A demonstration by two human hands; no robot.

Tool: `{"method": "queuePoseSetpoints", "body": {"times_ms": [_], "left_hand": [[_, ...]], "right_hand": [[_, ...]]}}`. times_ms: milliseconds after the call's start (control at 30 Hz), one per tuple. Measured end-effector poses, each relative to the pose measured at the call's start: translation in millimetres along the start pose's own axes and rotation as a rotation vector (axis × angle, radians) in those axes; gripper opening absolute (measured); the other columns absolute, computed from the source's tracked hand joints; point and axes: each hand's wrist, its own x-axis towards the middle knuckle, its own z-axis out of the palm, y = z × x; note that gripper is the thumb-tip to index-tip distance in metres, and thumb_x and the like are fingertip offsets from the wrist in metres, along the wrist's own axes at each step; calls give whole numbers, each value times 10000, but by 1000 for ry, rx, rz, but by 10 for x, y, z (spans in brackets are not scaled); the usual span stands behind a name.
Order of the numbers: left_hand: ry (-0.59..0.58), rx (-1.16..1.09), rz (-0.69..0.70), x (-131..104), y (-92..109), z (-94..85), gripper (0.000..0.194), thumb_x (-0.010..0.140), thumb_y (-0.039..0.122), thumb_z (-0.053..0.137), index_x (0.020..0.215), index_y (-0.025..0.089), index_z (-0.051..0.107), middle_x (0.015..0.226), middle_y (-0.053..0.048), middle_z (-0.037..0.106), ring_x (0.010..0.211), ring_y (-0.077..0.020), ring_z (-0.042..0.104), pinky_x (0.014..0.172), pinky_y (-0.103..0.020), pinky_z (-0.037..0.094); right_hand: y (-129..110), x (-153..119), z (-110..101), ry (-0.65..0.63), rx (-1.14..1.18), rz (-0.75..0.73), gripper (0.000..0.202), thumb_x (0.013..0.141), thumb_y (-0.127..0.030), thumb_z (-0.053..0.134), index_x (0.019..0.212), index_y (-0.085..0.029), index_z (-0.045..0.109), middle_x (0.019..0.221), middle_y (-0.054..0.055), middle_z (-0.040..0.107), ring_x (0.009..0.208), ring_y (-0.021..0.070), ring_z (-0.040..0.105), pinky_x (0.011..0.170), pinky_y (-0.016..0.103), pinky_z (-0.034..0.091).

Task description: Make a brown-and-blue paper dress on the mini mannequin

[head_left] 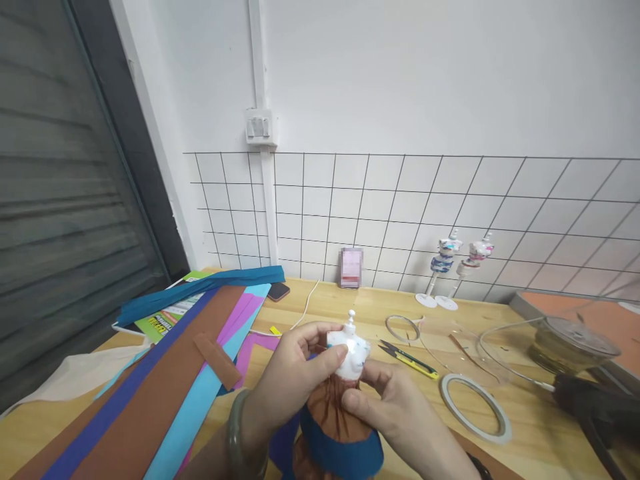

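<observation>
Between my hands stands a small white dress form (352,357) with a knobbed top, upright. Brown gathered paper (335,410) hangs from its waist like a skirt, with a wide blue band (345,448) round the lower part. My left hand (305,360) grips the bust, its thumb lying across the front. My right hand (387,400) closes on the gathered paper just under the waist, thumb in front and fingers behind. Black-and-yellow thread snips (409,360) lie on the table just past my right hand.
Strips of coloured paper (150,373) spread over the left of the wooden table. A phone (351,268) leans on the back wall. Two small dress forms (443,257) stand at the back right. Tape rolls (475,408), a clear spool (575,340) and a black tool with a cable (595,400) lie at right.
</observation>
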Motion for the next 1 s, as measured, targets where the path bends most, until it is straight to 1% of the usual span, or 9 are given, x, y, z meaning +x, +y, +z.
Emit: {"method": "queuePoseSetpoints", "body": {"times_ms": [200,333,433,567,733,800,900,933,1000], "left_hand": [[49,-71,-21,39,20,-25,364,701,300,728,1016,126,671,989,-114,713,914,-234,653,804,-327,507],[91,-65,13,61,67,-73,322,731,299,702,1007,136,690,963,-101,722,908,-227,653,801,-317,506],[125,-83,47,101,80,-188,283,756,296,683,993,142,700,947,-85,724,869,-196,653,803,-291,497],[190,-188,85,182,90,-424,281,775,321,667,974,125,694,910,-86,722,782,-161,652,745,-255,498],[314,-243,182,228,207,-702,262,710,347,722,854,128,707,780,-49,714,673,-131,628,665,-226,499],[395,-227,236,232,257,-813,267,692,364,735,811,126,704,735,-35,704,618,-110,606,611,-202,483],[518,-242,349,246,295,-982,269,675,353,750,804,124,699,773,-40,712,687,-125,630,652,-205,489],[550,-252,378,254,295,-1031,271,670,349,755,806,122,696,782,-42,714,712,-133,638,677,-215,493],[597,-275,416,270,281,-1107,286,663,354,759,809,119,689,775,-41,713,726,-138,644,714,-232,494]], "right_hand": [[-38,16,-14,-71,103,-36,368,823,-495,567,1008,-221,728,985,65,726,921,246,635,852,363,464],[54,40,-87,131,134,21,489,863,-576,438,1034,-213,718,1132,90,682,1099,257,565,980,408,380],[167,77,-143,270,194,110,557,866,-611,385,1000,-188,721,1179,118,656,1158,268,535,984,429,381],[314,158,-173,286,26,117,542,912,-557,318,1051,-188,690,1187,123,652,1137,253,565,948,432,425],[522,259,-75,131,-365,-70,378,866,-438,493,1060,-181,691,1107,144,681,1048,285,615,908,446,454],[613,262,29,82,-437,-155,279,840,-369,546,1003,-220,715,1072,116,691,1023,278,617,902,420,455],[800,230,229,23,-589,-303,211,843,-284,537,947,-277,721,1028,77,705,945,253,632,820,367,483],[885,218,299,14,-680,-389,208,846,-259,532,936,-286,718,1014,72,710,925,244,633,794,346,484],[1080,202,434,43,-986,-686,201,848,-272,533,969,-291,692,1020,67,711,894,237,634,731,325,482]]}}
